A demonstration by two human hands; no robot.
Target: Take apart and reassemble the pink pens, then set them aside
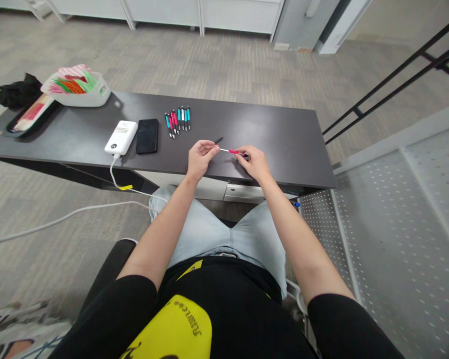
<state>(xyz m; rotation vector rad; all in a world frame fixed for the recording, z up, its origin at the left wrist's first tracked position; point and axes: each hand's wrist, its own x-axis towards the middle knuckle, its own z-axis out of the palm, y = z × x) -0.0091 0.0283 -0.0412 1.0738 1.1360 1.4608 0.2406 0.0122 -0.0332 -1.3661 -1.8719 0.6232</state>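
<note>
In front of me, above the dark desk (269,134), I have a pen in pieces between my hands. My left hand (200,157) pinches the far end of a thin white refill (224,149). That refill runs into a pink pen barrel (233,151), which the fingers of my right hand (253,162) are closed around. A small black pen part (219,140) shows just beyond my left fingertips; whether it is held or lies on the desk I cannot tell. To the left, several pink, blue and white pens (178,121) lie side by side.
A black phone (147,136) and a white power bank (121,138) with a cable lie left of the pens. Farther left are a white basket (93,97) of colourful items, a black tray (18,132) and a black bundle (18,92). Perforated panels (389,214) stand at right.
</note>
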